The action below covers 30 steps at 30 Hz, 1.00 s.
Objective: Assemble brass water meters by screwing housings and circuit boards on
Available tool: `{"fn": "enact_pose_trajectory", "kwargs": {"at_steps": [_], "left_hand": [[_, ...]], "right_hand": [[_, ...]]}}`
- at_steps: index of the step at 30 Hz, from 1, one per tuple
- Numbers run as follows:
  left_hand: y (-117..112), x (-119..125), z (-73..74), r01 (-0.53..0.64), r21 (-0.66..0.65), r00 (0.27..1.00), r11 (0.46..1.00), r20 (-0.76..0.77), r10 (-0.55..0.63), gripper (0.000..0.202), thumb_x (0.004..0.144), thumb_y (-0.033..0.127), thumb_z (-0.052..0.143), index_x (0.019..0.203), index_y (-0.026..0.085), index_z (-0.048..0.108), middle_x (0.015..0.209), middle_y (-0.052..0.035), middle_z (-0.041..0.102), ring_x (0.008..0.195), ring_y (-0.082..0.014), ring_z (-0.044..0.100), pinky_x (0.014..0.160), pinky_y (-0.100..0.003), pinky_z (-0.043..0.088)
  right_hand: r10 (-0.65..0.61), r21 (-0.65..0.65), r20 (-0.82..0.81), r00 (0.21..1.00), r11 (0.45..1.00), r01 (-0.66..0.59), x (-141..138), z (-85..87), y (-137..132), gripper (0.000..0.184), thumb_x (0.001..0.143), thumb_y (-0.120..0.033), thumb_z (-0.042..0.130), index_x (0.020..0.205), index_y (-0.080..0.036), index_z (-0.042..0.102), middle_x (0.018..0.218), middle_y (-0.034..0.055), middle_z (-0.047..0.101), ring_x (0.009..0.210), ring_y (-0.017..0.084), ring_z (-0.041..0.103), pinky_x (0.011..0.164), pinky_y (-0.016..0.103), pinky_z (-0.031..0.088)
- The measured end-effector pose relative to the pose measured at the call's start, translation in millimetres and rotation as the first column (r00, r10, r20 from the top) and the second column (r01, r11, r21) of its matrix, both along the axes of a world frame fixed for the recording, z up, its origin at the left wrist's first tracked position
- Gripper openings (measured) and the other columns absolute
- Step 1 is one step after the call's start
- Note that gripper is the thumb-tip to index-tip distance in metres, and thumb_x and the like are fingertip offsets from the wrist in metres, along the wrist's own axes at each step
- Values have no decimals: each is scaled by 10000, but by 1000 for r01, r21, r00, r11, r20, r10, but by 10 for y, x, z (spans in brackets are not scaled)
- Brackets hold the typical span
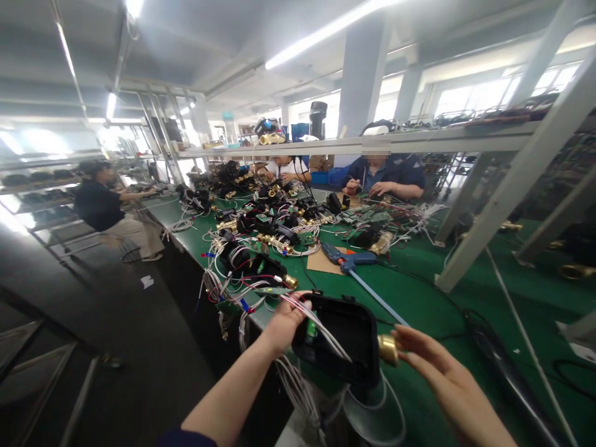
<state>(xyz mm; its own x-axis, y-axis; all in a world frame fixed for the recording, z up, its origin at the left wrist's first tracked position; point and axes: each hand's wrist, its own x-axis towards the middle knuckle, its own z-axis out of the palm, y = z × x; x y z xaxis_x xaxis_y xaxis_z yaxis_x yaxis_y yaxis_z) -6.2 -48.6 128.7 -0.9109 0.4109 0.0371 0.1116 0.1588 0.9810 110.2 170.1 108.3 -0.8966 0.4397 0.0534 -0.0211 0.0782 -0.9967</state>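
- Right hand [447, 375] at fitting [388, 349]; can't tell if gripping.
- Left hand [286, 323] grips case [361, 329] near tabletop [419, 298] edge.
- Steady case from left; don't pinch or tug wires [326, 335].

Dark navy left sleeve [186, 439], cloth edge showing, bare forearms [237, 382], bare hands [284, 326]
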Motion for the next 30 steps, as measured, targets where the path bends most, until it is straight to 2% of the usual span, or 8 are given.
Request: {"fn": "enact_pose_trajectory", "kwargs": {"at_steps": [3, 7, 15, 18, 20, 24, 26, 30], "left_hand": [[59, -171, 79, 79, -196, 982, 977, -155, -110, 369, 798, 303, 504, 1145, 209, 586, 1099, -50, 640, 1071, -226, 557, 1016, -398, 375], [146, -425, 80, 137, -462, 935, 876, -232, -268, 433, 791, 238, 455, 1211, 215, 557, 1222, -57, 608, 1111, -225, 565, 1011, -414, 399], [300, -785, 432, 85, -866, 825, 492, -216, -522, 174, 621, 205, 659, 785, 168, 705, 933, -137, 714, 932, -315, 656, 854, -416, 507], [451, -738, 508, 31, -900, 802, 434, -237, -549, 198, 567, 127, 692, 765, 120, 703, 901, -184, 705, 906, -348, 658, 839, -448, 510], [448, -682, 503, 11, -887, 789, 462, -276, -549, 207, 639, 136, 655, 839, 143, 709, 934, -152, 707, 929, -313, 657, 861, -427, 509], [185, -540, 241, -125, -783, 794, 609, -447, -412, 399, 854, 277, 504, 1248, 229, 544, 1310, -78, 554, 1214, -212, 501, 1040, -361, 397], [8, -512, -44, -311, -661, 797, 683, -573, -192, 497, 859, 346, 513, 1335, 213, 454, 1445, -109, 393, 1347, -267, 327, 1116, -471, 273], [-317, -673, -656, -635, -525, 736, 567, -634, 236, 549, 877, 378, 482, 1386, 198, 385, 1514, -167, 223, 1398, -360, 156, 1094, -612, 176]], "right_hand": [[37, 23, 17, 999, 999, -38, -164, 116, -51, 574, 695, -585, 614, 1107, -186, 614, 1082, 139, 675, 1025, 309, 629, 827, 454, 543], [126, 350, 112, 986, 924, -158, -491, 63, -326, 626, 724, -523, 563, 1215, -134, 558, 1203, 162, 614, 1123, 310, 569, 959, 484, 443], [100, 621, 223, 970, 752, -221, -842, 65, -732, 588, 694, -480, 613, 1186, -158, 589, 1216, 135, 609, 1096, 330, 575, 927, 439, 445], [90, 544, 211, 973, 816, -193, -905, -1, -711, 517, 774, -530, 449, 1075, -154, 639, 1091, 139, 671, 1003, 320, 623, 867, 420, 470], [54, 442, 178, 983, 888, -129, -934, -112, -626, 547, 793, -539, 345, 1007, -143, 656, 1023, 142, 695, 986, 304, 635, 844, 384, 486], [-65, 380, 133, 989, 925, 10, -959, -340, -453, 542, 752, -549, 351, 940, -163, 681, 936, 121, 721, 919, 286, 662, 749, 323, 518], [-121, 406, 124, 985, 912, 60, -987, -403, -435, 501, 741, -535, 377, 905, -181, 691, 846, 107, 729, 797, 276, 680, 643, 304, 522], [-188, 511, 43, 981, 848, 140, -1123, -424, -572, 460, 757, -485, 372, 894, -187, 694, 710, 96, 715, 573, 256, 650, 504, 302, 475]]}}
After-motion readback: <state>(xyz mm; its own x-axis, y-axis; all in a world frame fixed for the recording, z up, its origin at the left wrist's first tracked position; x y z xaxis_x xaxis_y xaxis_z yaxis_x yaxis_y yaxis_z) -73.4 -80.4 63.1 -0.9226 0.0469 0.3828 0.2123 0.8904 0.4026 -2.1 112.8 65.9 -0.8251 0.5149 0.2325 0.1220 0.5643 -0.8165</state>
